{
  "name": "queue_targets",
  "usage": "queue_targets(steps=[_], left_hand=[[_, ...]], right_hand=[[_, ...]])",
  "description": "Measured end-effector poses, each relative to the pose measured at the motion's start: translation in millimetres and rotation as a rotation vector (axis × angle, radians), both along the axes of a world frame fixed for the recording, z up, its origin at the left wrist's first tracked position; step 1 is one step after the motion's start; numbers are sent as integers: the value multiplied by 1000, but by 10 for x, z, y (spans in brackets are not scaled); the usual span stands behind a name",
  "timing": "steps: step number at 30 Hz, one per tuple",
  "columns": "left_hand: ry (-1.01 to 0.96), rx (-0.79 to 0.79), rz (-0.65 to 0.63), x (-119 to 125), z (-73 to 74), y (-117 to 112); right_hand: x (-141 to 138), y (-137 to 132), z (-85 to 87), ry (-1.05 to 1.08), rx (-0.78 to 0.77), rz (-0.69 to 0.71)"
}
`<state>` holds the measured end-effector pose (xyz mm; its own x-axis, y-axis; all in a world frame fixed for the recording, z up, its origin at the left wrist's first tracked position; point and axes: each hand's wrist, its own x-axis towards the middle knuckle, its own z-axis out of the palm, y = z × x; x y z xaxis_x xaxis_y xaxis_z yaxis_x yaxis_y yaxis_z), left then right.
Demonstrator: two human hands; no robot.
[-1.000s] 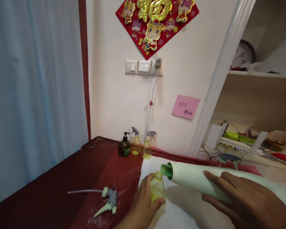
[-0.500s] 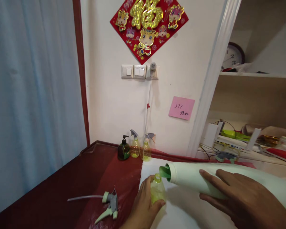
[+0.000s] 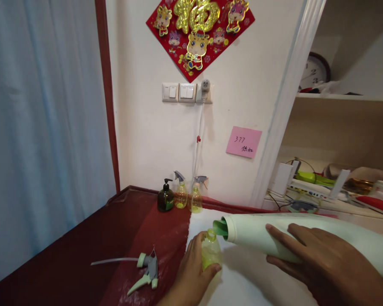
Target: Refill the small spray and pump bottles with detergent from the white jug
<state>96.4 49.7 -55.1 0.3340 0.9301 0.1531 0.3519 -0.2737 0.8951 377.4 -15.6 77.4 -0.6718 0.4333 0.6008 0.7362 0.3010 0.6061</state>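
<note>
My left hand point(image 3: 196, 270) is closed around a see-through yellow spray bottle point(image 3: 211, 250) that has no head on its neck. In my right hand point(image 3: 322, 255) is a large pale green jug point(image 3: 255, 231), tipped on its side. Its green pouring spout point(image 3: 221, 227) hangs just above and to the right of the bottle's mouth. I cannot make out any liquid stream between them. A grey and pale green trigger spray head point(image 3: 150, 270) lies on the table to the left, its clear dip tube pointing left.
Against the wall stand a dark pump bottle point(image 3: 165, 197) and two yellow spray bottles point(image 3: 180, 195) with grey heads. White paper point(image 3: 239, 272) covers part of the dark red table point(image 3: 121, 229). Cluttered shelves point(image 3: 344, 97) rise at the right; a blue curtain point(image 3: 41, 127) hangs left.
The view has shifted very slightly. Both hands, the jug and the bottle keep nearly the same places, with the spout still by the bottle's mouth.
</note>
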Motion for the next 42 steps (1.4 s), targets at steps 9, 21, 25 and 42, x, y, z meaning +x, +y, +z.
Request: queue_targets(steps=[9, 21, 25, 42], left_hand=[[3, -2, -7, 0, 28, -4], [-4, 13, 1, -14, -4, 4], [11, 9, -6, -11, 43, -7], [-9, 9, -2, -11, -11, 4]], right_hand=[[-1, 31, -18, 1, -15, -4], [-4, 20, -1, 22, -33, 25], [7, 25, -8, 11, -27, 5], [49, -17, 27, 9, -22, 12]])
